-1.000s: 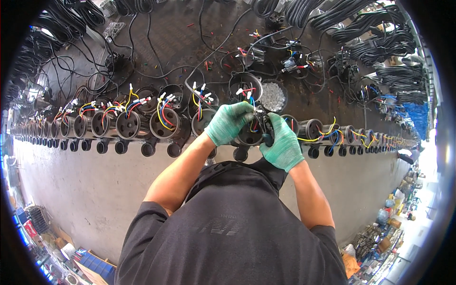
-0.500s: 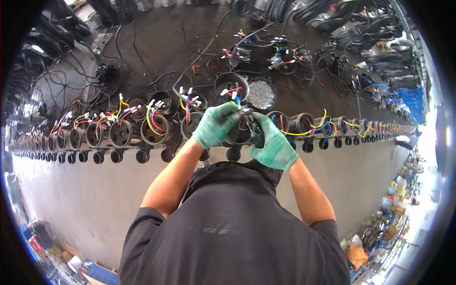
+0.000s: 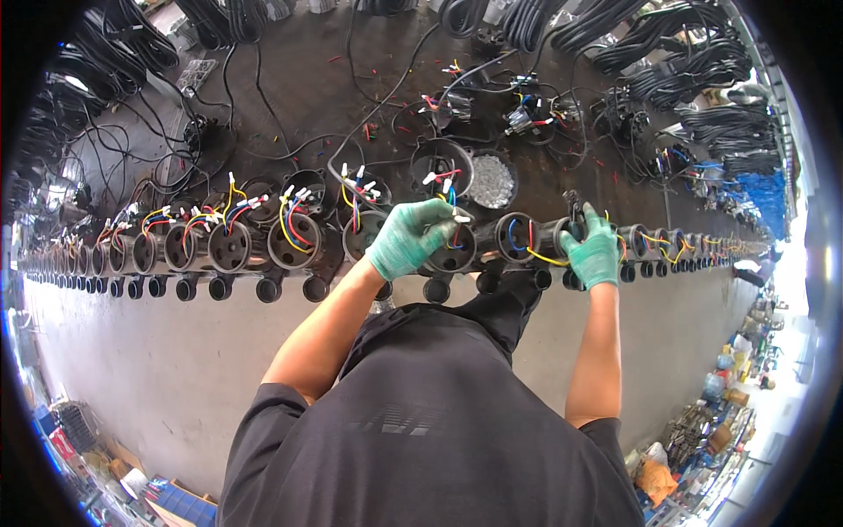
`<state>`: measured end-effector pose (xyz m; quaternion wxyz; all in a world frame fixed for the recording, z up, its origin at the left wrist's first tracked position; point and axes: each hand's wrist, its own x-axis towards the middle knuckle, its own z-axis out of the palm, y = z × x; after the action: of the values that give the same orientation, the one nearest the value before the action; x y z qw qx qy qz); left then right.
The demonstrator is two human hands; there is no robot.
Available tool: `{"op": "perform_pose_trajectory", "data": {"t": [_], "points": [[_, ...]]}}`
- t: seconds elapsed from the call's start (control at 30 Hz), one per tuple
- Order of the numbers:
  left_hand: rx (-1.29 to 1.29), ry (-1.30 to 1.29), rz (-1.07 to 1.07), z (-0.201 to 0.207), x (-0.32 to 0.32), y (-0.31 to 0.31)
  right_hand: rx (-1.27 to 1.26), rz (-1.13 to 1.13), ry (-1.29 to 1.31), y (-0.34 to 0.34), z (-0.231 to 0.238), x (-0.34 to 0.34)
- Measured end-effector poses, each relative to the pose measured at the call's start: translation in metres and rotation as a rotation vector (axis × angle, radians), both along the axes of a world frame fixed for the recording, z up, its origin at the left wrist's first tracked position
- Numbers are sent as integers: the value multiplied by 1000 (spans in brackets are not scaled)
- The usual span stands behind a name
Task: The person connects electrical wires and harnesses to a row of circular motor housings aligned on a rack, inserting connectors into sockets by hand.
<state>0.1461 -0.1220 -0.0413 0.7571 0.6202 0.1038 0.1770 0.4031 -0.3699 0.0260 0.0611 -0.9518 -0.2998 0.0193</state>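
My left hand (image 3: 411,239), in a green-and-white work glove, pinches a wire end with a white cap (image 3: 462,218). The wire rises from the open round mouth of a dark motor housing (image 3: 453,252) in the front row. My gloved right hand (image 3: 594,250) is farther right along the row, fingers closed round dark pliers (image 3: 575,209) that point away from me. Yellow, red and blue wires (image 3: 537,249) stick out of the housing between my hands. A second white-capped bunch of wires (image 3: 445,183) stands just beyond my left fingers.
A long row of similar housings (image 3: 297,241) lines the near edge of the dark table (image 3: 290,83). Behind my left hand sits a bowl of small whitish caps (image 3: 492,181). Black cable coils (image 3: 676,66) lie at the far side, with loose cables crossing the tabletop.
My right hand has moved right with the pliers, away from my left hand. The left hand stays near the same housing, now pinching the capped wire end alone.
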Motion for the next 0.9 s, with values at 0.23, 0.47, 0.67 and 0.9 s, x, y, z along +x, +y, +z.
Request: {"op": "perform_pose_trajectory", "data": {"t": [0.23, 0.47, 0.67, 0.9], "points": [[146, 23, 13, -6, -5, 2, -17, 38, -60, 18, 4, -23], [337, 36, 22, 10, -4, -1, 462, 374, 497, 108, 50, -108], [489, -170, 52, -1, 1, -4, 322, 281, 784, 127, 35, -107], [411, 25, 197, 12, -2, -8, 369, 424, 657, 120, 22, -98]]}}
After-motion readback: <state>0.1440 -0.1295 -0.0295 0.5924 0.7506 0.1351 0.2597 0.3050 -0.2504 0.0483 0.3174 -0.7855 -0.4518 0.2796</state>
